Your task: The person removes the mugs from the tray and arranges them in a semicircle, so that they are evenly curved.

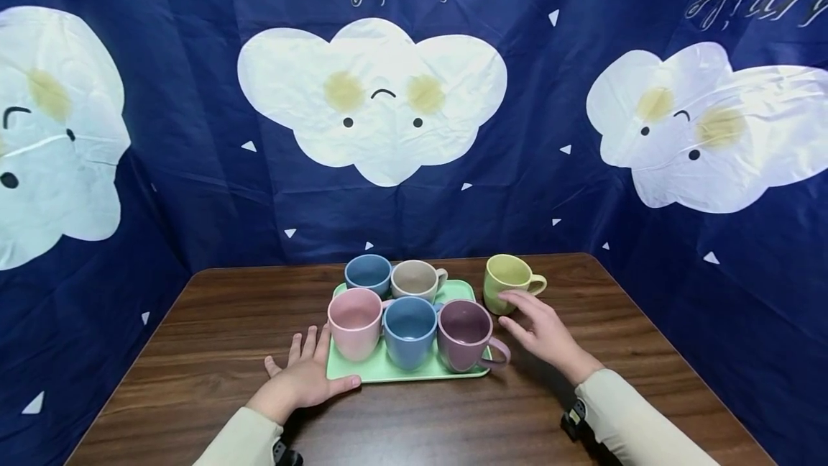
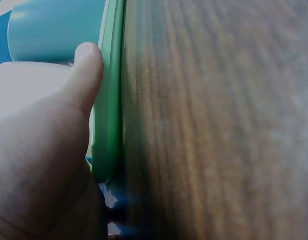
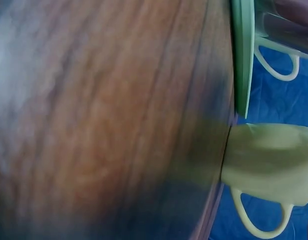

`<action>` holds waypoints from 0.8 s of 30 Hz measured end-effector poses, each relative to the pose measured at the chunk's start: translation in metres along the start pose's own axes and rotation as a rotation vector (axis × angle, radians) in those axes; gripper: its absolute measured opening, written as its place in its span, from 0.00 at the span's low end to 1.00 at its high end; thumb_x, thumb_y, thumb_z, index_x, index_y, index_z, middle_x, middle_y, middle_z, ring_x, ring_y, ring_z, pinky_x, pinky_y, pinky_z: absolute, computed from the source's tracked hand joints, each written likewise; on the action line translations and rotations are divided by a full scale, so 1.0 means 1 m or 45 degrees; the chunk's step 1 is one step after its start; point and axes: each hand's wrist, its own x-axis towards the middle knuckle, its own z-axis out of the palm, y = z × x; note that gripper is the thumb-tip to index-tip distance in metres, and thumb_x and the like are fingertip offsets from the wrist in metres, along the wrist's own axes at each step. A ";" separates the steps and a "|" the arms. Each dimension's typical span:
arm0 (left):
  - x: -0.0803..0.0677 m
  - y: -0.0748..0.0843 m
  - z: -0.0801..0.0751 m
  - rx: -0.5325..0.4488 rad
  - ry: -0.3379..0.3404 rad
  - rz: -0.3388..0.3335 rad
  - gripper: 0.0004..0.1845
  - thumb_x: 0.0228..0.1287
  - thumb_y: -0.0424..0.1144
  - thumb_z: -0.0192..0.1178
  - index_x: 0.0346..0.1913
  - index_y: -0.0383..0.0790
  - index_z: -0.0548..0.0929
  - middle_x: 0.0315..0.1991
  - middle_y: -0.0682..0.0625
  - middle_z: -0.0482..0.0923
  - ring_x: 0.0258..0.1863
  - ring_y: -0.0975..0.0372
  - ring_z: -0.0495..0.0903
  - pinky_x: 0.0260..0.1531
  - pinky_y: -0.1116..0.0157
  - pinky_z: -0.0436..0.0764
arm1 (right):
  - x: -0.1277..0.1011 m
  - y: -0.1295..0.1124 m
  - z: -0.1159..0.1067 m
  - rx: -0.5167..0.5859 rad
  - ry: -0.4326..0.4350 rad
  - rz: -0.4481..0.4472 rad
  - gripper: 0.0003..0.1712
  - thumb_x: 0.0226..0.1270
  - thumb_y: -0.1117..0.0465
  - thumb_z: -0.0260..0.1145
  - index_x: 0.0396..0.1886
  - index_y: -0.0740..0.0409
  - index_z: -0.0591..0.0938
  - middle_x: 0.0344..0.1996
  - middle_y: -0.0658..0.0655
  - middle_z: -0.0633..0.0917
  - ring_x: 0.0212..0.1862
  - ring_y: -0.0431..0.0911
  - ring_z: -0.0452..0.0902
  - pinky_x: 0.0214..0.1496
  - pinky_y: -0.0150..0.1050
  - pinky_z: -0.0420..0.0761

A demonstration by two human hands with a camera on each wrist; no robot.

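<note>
The left hand (image 1: 302, 376) lies flat with fingers spread, thumb pressed along the green tray (image 1: 414, 371) edge to steady it, while the right hand (image 1: 542, 329), fingers relaxed, touches the yellow mug (image 1: 506, 281) standing just beside the tray.

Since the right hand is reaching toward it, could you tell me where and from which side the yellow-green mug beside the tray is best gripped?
Probably by the body, from the near left. The yellow-green mug stands upright on the table, off the tray, its handle pointing right and away from the right hand, whose fingertips are already at its near wall. Thumb and fingers could wrap that rounded wall; the handle would require reaching around.
</note>
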 end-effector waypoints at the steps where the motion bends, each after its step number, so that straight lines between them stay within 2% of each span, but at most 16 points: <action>1: 0.001 -0.001 0.001 0.002 0.005 0.002 0.76 0.41 0.89 0.51 0.81 0.37 0.43 0.79 0.28 0.40 0.77 0.32 0.36 0.53 0.18 0.28 | 0.000 0.000 0.001 0.010 -0.052 0.026 0.24 0.61 0.67 0.74 0.58 0.59 0.82 0.53 0.57 0.85 0.56 0.50 0.81 0.64 0.28 0.70; 4: 0.000 0.000 0.000 0.004 -0.008 -0.001 0.76 0.40 0.88 0.53 0.81 0.36 0.43 0.79 0.29 0.39 0.77 0.32 0.35 0.53 0.18 0.28 | 0.000 -0.001 0.005 0.032 -0.243 0.074 0.26 0.62 0.63 0.75 0.60 0.59 0.81 0.55 0.55 0.84 0.58 0.49 0.80 0.63 0.37 0.75; 7: -0.006 0.007 -0.007 -0.001 -0.021 -0.007 0.75 0.42 0.86 0.57 0.81 0.35 0.44 0.79 0.28 0.40 0.77 0.31 0.37 0.53 0.17 0.30 | 0.000 -0.002 0.009 0.065 -0.452 0.131 0.30 0.63 0.58 0.74 0.65 0.56 0.78 0.60 0.53 0.82 0.63 0.49 0.77 0.65 0.46 0.75; 10: -0.011 0.012 -0.014 0.012 -0.026 -0.014 0.73 0.45 0.83 0.60 0.81 0.34 0.45 0.79 0.27 0.42 0.77 0.31 0.39 0.54 0.17 0.33 | 0.000 -0.004 0.013 0.099 -0.620 0.198 0.34 0.64 0.58 0.73 0.70 0.51 0.74 0.65 0.52 0.78 0.67 0.47 0.73 0.68 0.49 0.72; 12: -0.013 0.015 -0.017 0.027 -0.020 -0.011 0.72 0.46 0.81 0.61 0.80 0.32 0.46 0.78 0.26 0.43 0.76 0.29 0.41 0.54 0.17 0.35 | -0.001 -0.004 0.015 0.114 -0.701 0.230 0.36 0.65 0.62 0.70 0.72 0.49 0.71 0.67 0.51 0.77 0.67 0.45 0.72 0.68 0.48 0.72; 17: -0.014 0.016 -0.017 0.066 -0.024 -0.010 0.71 0.47 0.81 0.60 0.80 0.33 0.47 0.78 0.27 0.44 0.76 0.30 0.42 0.55 0.17 0.37 | -0.004 -0.004 0.015 0.095 -0.768 0.252 0.36 0.65 0.70 0.64 0.73 0.50 0.70 0.64 0.50 0.79 0.60 0.41 0.75 0.64 0.45 0.75; 24: -0.012 0.011 -0.017 0.118 0.000 0.015 0.71 0.47 0.83 0.57 0.80 0.33 0.47 0.77 0.26 0.47 0.75 0.30 0.45 0.55 0.17 0.40 | -0.004 -0.001 0.016 0.108 -0.754 0.245 0.33 0.69 0.65 0.67 0.72 0.49 0.71 0.62 0.49 0.81 0.58 0.40 0.77 0.63 0.44 0.76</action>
